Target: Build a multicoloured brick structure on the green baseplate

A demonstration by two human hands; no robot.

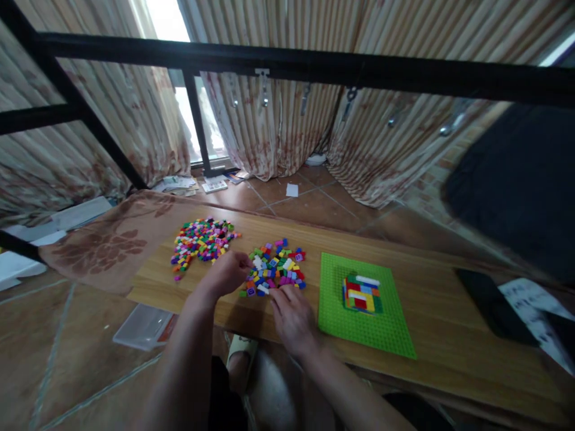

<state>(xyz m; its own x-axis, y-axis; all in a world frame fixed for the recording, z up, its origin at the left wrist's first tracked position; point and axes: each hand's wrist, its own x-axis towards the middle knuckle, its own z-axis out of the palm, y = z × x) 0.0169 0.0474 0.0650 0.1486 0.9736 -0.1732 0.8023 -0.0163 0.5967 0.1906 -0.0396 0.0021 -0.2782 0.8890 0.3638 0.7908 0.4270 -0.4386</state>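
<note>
My left hand (229, 272) reaches over the left edge of a loose pile of toy building bricks (281, 263), its fingers drawn together. Whatever lies between those fingertips is too small to make out. At the near edge of the same pile is my right hand (294, 317), fingers apart and low among the bricks. A white brick (263, 289) lies right by its fingertips. To the right, a green baseplate (332, 299) bears a low block of joined bricks (362, 293) in red, yellow, blue, white and other colours.
A larger heap of small bricks (202, 239) covers the left part of the wooden table (431, 299). A dark flat object (487, 302) and printed paper (534, 311) lie at the right end. Below the left side, a clear plastic tray (144, 326) sits on the floor. Black metal bars (287, 57) cross in front.
</note>
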